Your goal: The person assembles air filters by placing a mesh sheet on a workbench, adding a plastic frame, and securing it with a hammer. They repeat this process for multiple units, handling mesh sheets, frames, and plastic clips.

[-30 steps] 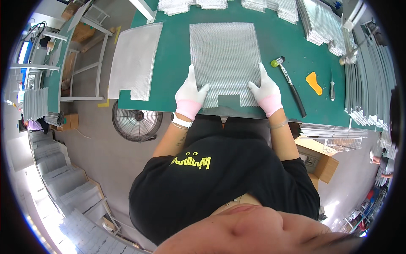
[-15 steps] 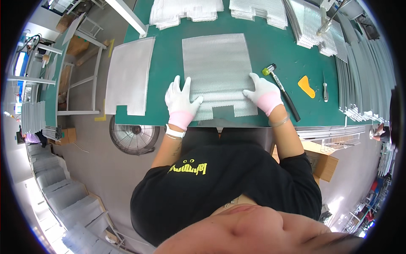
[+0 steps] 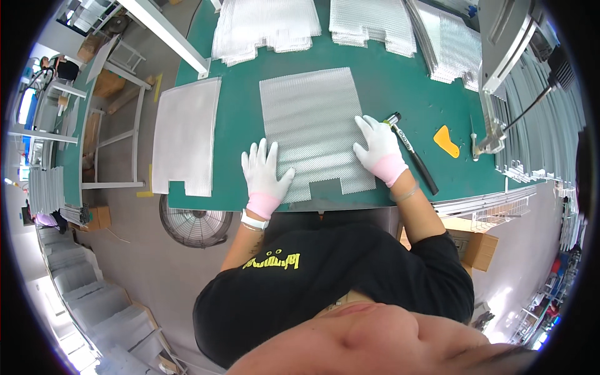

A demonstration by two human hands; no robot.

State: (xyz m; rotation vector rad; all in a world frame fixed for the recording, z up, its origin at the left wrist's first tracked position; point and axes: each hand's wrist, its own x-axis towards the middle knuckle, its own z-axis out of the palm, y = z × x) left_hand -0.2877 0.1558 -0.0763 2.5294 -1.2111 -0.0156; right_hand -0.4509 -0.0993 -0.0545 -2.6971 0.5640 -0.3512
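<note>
A silvery mesh sheet [image 3: 312, 128] with a notch in its near edge lies flat on the green tabletop [image 3: 240, 119] in front of me. My left hand [image 3: 265, 172], in a white glove with a pink cuff, is open with fingers spread at the sheet's left edge. My right hand [image 3: 378, 147], gloved the same way, rests at the right edge, its fingers stretched out and the thumb apart. Close to the right hand is a mallet [image 3: 414, 153] with a black handle. Beyond it lie a yellow scraper [image 3: 446, 142] and a screwdriver [image 3: 474, 140], partly hidden by a metal fixture.
A stack of notched sheets [image 3: 187, 134] lies to the left. More mesh stacks [image 3: 269, 25] stand along the far side. A metal stand [image 3: 503, 56] rises at the far right, and a white post [image 3: 169, 37] at the far left. A floor fan [image 3: 195, 225] sits below the table's front edge.
The view has shifted, so the table sits lower and the metal stand shows more at the right. My right hand has moved farther up along the sheet's edge. The left fingers are spread wider.
</note>
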